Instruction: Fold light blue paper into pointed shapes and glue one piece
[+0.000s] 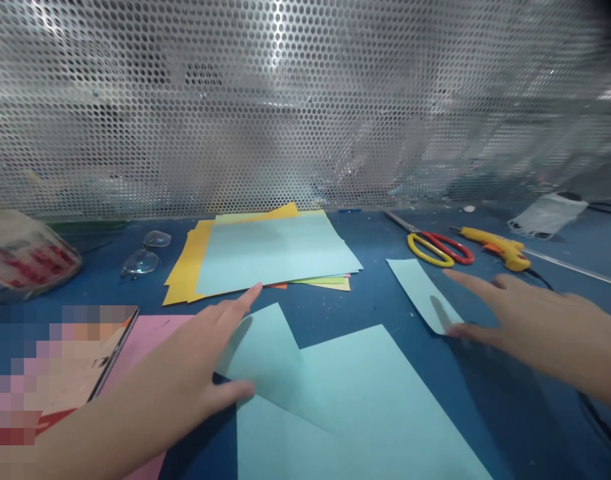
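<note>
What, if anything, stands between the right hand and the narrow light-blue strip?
Nothing visible: the right hand is open beside the light-blue strip, its thumb tip at the near corner. The scissors lie just beyond the index fingertip, not between them.

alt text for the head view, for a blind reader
A left hand is over pale blue paper, the right hand at a narrow blue strip; stacked sheets, scissors and a glue gun lie beyond on the blue table.

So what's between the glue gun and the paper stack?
The scissors and, slightly nearer the camera, the far end of the blue strip; the head view shows both.
</note>
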A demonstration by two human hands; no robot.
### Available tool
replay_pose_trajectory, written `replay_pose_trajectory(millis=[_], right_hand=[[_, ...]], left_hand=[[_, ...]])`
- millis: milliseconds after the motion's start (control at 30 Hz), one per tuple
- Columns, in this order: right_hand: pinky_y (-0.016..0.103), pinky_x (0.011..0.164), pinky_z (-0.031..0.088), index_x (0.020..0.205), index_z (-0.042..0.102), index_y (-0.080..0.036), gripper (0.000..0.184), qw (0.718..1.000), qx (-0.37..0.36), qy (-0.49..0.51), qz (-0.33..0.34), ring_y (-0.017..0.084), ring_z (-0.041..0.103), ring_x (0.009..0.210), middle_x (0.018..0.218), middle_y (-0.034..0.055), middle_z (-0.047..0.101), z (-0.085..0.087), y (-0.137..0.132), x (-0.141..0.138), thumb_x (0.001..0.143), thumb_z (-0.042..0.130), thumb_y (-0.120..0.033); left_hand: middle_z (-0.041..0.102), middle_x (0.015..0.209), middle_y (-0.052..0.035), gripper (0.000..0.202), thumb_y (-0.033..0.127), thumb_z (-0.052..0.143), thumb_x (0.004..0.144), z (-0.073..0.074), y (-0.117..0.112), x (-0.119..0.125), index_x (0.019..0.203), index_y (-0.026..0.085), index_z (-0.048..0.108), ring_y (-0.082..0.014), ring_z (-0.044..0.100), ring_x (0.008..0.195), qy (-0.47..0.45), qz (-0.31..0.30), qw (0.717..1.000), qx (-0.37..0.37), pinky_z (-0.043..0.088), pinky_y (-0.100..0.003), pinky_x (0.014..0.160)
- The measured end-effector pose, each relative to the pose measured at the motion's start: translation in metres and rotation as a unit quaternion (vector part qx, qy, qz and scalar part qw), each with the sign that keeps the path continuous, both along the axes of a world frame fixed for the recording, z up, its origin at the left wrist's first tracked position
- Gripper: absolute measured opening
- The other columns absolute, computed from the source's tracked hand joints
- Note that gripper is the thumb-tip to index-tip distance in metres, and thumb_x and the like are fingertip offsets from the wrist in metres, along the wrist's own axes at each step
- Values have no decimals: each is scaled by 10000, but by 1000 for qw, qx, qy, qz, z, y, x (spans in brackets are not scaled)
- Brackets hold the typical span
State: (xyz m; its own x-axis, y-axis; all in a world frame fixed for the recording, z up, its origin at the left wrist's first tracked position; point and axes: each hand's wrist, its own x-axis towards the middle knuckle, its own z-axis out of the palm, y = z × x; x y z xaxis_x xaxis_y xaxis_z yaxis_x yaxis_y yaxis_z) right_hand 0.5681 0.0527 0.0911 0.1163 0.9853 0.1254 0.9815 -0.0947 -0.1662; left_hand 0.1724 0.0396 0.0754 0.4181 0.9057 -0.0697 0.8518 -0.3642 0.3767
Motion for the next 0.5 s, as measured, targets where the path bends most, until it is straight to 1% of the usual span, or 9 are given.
replay_pose_trajectory(millis=[67, 100, 133, 167, 200, 267, 333, 400, 500], right_hand=[[624, 826, 480, 1450, 523, -113, 736, 999, -38, -4, 27, 496, 663, 1016, 1289, 314, 603, 7, -5, -18, 808, 676, -438], [584, 972, 455, 1522, 417, -164, 784, 995, -67, 10, 66, 463, 576, 1214, 1476, 250, 474, 8, -9, -29, 837, 647, -468], [520, 1060, 427, 1556, 349, -240, 892, 991, -85, 23, 96, 415, 476, 1341, 1578, 155, 368, 8, -14, -40, 780, 705, -499], [485, 1090, 417, 1578, 267, -306, 1025, 984, -116, 40, 132, 382, 408, 1401, 1628, 86, 277, 7, -20, -51, 710, 764, -530], [511, 1107, 394, 1594, 160, -323, 1181, 965, -189, 68, 169, 390, 316, 1445, 1658, 69, 150, 6, -25, -61, 638, 823, -529], [571, 1147, 295, 1587, 205, -263, 1273, 931, -289, 89, 203, 429, 170, 1470, 1647, 101, 91, 2, -36, -75, 531, 892, -444], [585, 1164, 247, 1562, 304, -226, 1214, 923, -300, 97, 219, 434, 137, 1467, 1629, 127, 157, -1, -43, -80, 517, 898, -394], [571, 1173, 245, 1544, 357, -244, 1136, 929, -261, 105, 239, 417, 175, 1467, 1610, 113, 250, -4, -46, -80, 546, 883, -384], [555, 1180, 245, 1531, 388, -277, 1044, 935, -224, 100, 256, 389, 230, 1465, 1587, 83, 319, -9, -48, -77, 595, 843, -366]], left_hand=[[580, 1304, -59, 945, 299, 639, 779, 3, 1, 1, 1567, 319, 119, -279, 627, 1115, -8, 16, 1000, 3, 543, -391, 860], [581, 1282, -64, 909, 282, 630, 773, 4, 0, 2, 1554, 300, 166, -280, 627, 1100, -10, 20, 1000, 8, 539, -385, 842], [590, 1258, -68, 830, 267, 618, 771, 7, 0, 3, 1517, 279, 254, -282, 626, 1087, -11, 20, 1000, 16, 535, -384, 826], [612, 1214, -64, 691, 254, 601, 779, 9, 0, 4, 1433, 261, 380, -279, 634, 1056, -12, 16, 1000, 24, 532, -379, 805], [644, 1131, -48, 503, 241, 581, 789, 11, 0, 5, 1286, 248, 506, -265, 649, 994, -14, 9, 999, 27, 529, -363, 770], [669, 907, 2, 135, 200, 533, 797, 16, -1, 7, 914, 238, 588, -218, 665, 826, -18, -16, 999, 22, 518, -313, 683], [670, 829, 32, 123, 122, 493, 751, 20, -3, 8, 728, 235, 536, -179, 667, 769, -26, -57, 998, 10, 516, -274, 664], [713, 1030, 34, 197, 76, 485, 719, 20, -9, 8, 752, 246, 579, -177, 685, 969, -30, -115, 993, -9, 541, -283, 813], [560, 1430, 71, 276, 172, 574, 804, 11, -26, 1, 1002, 342, 663, -188, 534, 1309, -4, -187, 982, -23, 451, -363, 1062]])
